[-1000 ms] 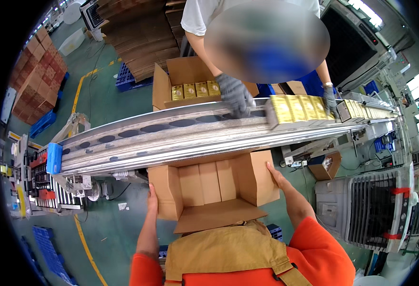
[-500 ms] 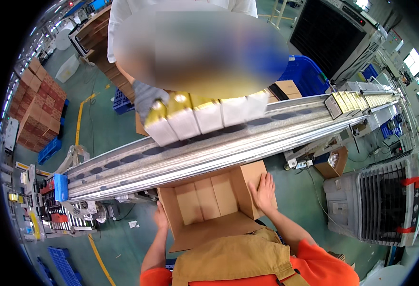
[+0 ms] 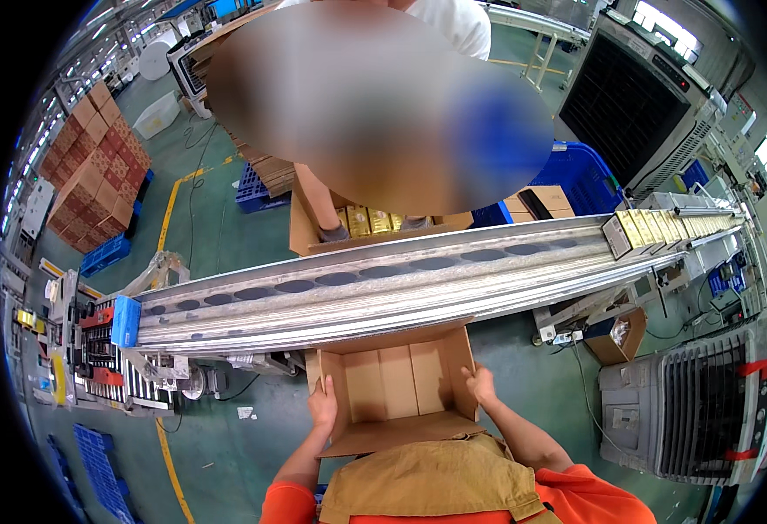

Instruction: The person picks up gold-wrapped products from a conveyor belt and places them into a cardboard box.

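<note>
An open cardboard box [image 3: 390, 382] stands right in front of me, against the near side of the conveyor; nothing lies inside it. My left hand [image 3: 322, 403] grips its left wall, thumb toward the inside. On the opposite wall, my right hand [image 3: 480, 385] holds the upper edge with fingers bent around it. Across the conveyor, a co-worker's two grey-gloved hands [image 3: 335, 233] reach into another cardboard box [image 3: 303, 229]. Between those gloves, a row of gold-topped packs [image 3: 359, 221] shows in that box.
The conveyor [image 3: 374, 293] runs crosswise before me. A line of yellow and white packs [image 3: 635, 234] stands on its right end. Beyond it is a blue basket [image 3: 588, 175]; a grey machine [image 3: 663, 424] stands at right. Stacked cartons [image 3: 95, 188] fill the far left.
My right hand has gone from lying flat on the box's right flap to gripping that wall. The co-worker has moved the row of packs from above the conveyor into the far box.
</note>
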A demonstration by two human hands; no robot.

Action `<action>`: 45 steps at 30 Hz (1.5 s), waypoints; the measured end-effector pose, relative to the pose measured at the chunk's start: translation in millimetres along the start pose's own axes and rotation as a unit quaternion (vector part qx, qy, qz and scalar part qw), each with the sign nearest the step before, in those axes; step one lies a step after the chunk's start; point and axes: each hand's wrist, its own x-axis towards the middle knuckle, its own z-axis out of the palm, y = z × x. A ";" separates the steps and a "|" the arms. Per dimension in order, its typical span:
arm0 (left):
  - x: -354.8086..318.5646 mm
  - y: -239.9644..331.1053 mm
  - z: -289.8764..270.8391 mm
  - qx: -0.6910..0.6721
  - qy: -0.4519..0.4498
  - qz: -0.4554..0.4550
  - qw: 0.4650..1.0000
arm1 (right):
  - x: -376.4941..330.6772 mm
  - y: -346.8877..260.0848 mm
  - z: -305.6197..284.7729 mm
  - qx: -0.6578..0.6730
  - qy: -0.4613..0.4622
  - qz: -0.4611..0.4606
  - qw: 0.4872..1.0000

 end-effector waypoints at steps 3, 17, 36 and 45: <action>5.3 -6.9 12.3 -0.002 0.009 0.022 1.000 | 0.8 -1.0 -6.4 0.085 -0.017 -0.002 0.996; 4.9 -18.1 30.8 -0.016 0.047 0.067 0.997 | -7.1 -3.0 -13.0 -0.093 0.065 -0.013 0.993; 1.3 -15.5 25.9 0.040 0.004 0.011 0.999 | -13.4 1.9 -13.1 -0.093 0.103 -0.015 0.990; 4.2 -24.0 30.1 0.060 0.041 0.023 0.997 | -13.5 1.5 -5.1 -0.098 0.117 -0.017 0.988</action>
